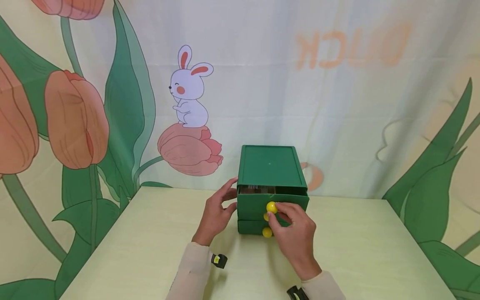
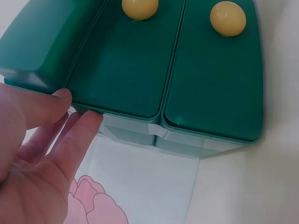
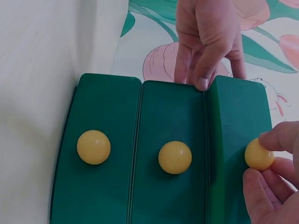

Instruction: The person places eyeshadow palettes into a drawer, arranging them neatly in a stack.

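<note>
A small green drawer cabinet (image 1: 271, 164) with three drawers stands on the table, each drawer bearing a round yellow knob. Its top drawer (image 3: 240, 105) juts out partway, while the middle drawer (image 3: 166, 112) and bottom drawer (image 3: 110, 105) sit flush. My right hand (image 1: 298, 235) pinches the top knob (image 1: 271, 207) between thumb and fingers. Against the cabinet's left side rests my left hand (image 1: 216, 214), its thumb at the front edge by the middle drawer and its fingers extended along the side. Through the gap of the top drawer shows a brownish item (image 1: 256, 189) with lettering, mostly hidden.
The pale yellow table (image 1: 150, 241) spreads out on both sides of the cabinet. Close behind it hangs a curtain (image 1: 262, 91) printed with tulips and a white rabbit. Black wrist cameras (image 1: 219, 261) are worn on both sleeves.
</note>
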Tool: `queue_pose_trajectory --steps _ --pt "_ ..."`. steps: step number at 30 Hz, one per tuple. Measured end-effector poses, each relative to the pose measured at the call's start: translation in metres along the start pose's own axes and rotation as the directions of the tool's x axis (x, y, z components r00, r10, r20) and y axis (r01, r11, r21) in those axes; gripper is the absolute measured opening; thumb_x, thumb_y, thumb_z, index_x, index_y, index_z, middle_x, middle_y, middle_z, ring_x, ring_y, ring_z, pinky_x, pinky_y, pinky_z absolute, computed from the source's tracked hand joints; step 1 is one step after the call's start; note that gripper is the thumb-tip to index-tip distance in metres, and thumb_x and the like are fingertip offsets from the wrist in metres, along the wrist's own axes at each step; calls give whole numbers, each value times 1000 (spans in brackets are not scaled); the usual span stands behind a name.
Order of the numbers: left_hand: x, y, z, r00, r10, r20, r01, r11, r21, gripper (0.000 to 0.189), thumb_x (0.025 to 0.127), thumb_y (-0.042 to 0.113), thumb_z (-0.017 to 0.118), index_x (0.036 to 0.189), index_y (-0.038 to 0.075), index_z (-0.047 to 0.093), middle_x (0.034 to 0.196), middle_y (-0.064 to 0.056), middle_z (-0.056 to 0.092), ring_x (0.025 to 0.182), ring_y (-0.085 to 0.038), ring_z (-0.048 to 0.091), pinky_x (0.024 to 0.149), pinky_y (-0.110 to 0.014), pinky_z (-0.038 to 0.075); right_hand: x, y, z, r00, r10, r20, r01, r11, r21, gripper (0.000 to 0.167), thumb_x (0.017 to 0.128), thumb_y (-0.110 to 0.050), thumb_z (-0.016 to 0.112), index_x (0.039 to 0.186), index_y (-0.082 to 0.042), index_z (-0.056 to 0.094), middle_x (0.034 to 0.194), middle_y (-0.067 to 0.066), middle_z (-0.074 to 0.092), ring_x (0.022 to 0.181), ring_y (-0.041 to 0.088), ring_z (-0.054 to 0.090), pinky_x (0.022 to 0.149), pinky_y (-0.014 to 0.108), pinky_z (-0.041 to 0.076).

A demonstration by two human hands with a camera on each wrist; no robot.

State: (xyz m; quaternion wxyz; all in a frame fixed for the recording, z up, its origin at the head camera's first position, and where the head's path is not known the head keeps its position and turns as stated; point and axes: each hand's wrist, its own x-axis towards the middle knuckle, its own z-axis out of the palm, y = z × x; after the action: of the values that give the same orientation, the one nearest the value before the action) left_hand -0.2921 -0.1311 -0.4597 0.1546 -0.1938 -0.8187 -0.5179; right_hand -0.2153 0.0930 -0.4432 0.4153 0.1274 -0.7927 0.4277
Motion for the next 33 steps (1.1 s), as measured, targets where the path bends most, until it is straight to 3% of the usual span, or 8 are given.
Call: queue_pose_trajectory --steps 23,33 --pt "-2 3 -1 1000 -14 7 14 1000 -4 86 97 -1 73 159 51 40 133 -4 72 128 -27 70 95 -50 64 21 15 13 999 16 34 -18 998 56 27 82 -8 91 106 -1 82 106 8 77 94 22 79 81 35 67" --pt "-1 2 -1 1000 -8 1 8 1000 -5 86 97 -1 73 159 50 40 132 -4 72 127 -26 70 95 -50 64 23 18 15 999 6 38 -8 998 59 27 82 -9 92 106 -2 82 106 7 77 94 22 78 81 33 67"
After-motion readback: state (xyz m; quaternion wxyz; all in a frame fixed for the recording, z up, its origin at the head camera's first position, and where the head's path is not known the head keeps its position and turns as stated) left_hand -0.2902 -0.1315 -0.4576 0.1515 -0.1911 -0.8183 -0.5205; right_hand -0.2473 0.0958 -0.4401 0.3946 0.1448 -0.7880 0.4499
